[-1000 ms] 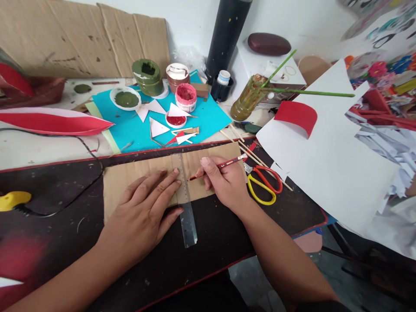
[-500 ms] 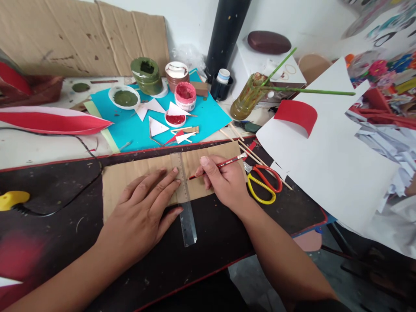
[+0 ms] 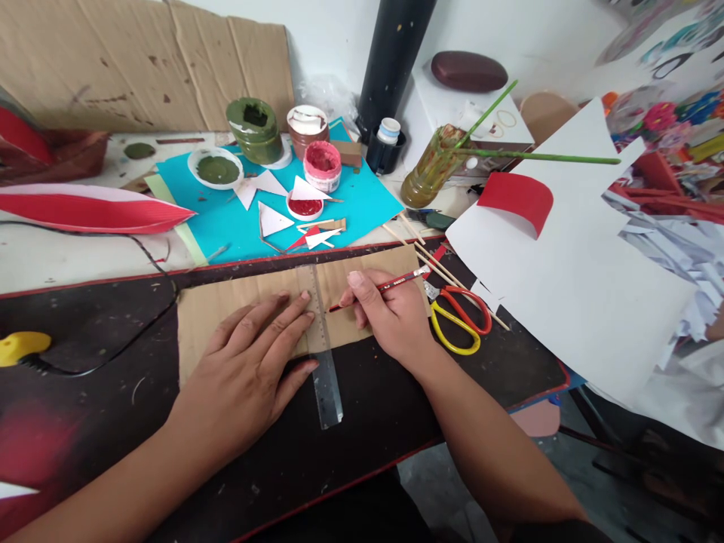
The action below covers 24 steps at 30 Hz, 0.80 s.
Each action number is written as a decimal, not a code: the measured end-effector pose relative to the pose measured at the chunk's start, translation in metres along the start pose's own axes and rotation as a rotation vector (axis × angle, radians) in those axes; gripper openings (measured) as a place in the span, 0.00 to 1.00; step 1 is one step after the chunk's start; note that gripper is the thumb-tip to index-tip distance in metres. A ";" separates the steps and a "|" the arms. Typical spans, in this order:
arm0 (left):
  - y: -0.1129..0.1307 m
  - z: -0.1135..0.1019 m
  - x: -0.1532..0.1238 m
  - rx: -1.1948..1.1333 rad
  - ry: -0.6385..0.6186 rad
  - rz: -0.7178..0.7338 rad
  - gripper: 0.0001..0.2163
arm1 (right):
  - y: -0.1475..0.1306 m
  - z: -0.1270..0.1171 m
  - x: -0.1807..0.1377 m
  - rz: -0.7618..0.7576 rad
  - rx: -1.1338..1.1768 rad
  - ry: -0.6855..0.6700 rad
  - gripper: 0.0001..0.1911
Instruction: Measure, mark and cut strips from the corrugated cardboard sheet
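A strip of brown cardboard (image 3: 197,317) lies across the dark tabletop in front of me. Over it, running front to back, rests a clear plastic ruler (image 3: 328,388) whose near end sticks out past the cardboard's edge. My left hand (image 3: 257,339) lies flat with fingers stretched, fingertips pressing on the ruler and the palm over the cardboard. A red and black pencil (image 3: 401,281) is pinched in my right hand (image 3: 390,313), its tip at the ruler's right edge. Scissors (image 3: 461,320) with one orange and one yellow handle lie just right of that hand.
Behind the cardboard, a blue sheet (image 3: 220,219) carries open paint pots, including a green one (image 3: 254,136), and paper triangles. A brush jar (image 3: 424,177) stands back right. White paper (image 3: 588,286) overhangs on the right. A black cord (image 3: 141,332) crosses the left side.
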<state>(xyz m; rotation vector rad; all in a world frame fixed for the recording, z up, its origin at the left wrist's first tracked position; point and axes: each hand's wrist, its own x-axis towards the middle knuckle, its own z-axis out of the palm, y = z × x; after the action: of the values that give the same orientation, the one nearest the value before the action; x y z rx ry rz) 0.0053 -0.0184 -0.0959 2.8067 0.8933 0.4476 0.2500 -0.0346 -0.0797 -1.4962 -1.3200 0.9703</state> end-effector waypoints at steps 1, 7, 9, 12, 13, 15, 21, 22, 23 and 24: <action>0.000 0.000 0.000 -0.003 -0.003 -0.003 0.24 | 0.000 0.000 0.000 -0.007 -0.005 0.002 0.31; 0.000 0.000 0.001 -0.031 0.009 -0.021 0.25 | 0.000 0.001 -0.001 -0.002 -0.032 0.011 0.31; 0.000 0.000 0.001 -0.024 0.007 -0.013 0.24 | -0.001 0.001 -0.001 -0.002 -0.032 0.016 0.30; 0.000 0.000 0.000 -0.011 0.003 -0.001 0.23 | -0.002 0.002 0.000 0.003 -0.031 0.029 0.30; 0.000 0.000 0.000 -0.009 0.003 -0.003 0.23 | -0.002 0.002 0.000 0.004 -0.034 0.032 0.30; 0.000 0.000 0.000 -0.006 0.000 -0.005 0.23 | -0.003 0.001 0.000 0.005 -0.039 0.034 0.31; 0.000 0.000 0.001 0.005 0.001 0.008 0.23 | -0.003 0.001 0.000 -0.008 -0.004 0.019 0.29; 0.000 0.000 0.001 0.005 0.002 0.007 0.23 | -0.003 0.001 0.000 -0.014 -0.004 0.019 0.28; 0.000 0.000 0.001 0.003 0.000 0.004 0.23 | -0.003 0.001 0.000 -0.020 -0.005 0.019 0.28; 0.000 0.000 0.001 -0.001 0.000 0.000 0.23 | -0.003 0.001 0.000 -0.023 -0.006 0.021 0.27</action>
<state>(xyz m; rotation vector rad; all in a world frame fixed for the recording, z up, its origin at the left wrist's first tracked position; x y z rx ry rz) 0.0061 -0.0175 -0.0953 2.8060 0.8924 0.4473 0.2484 -0.0341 -0.0773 -1.4889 -1.3235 0.9338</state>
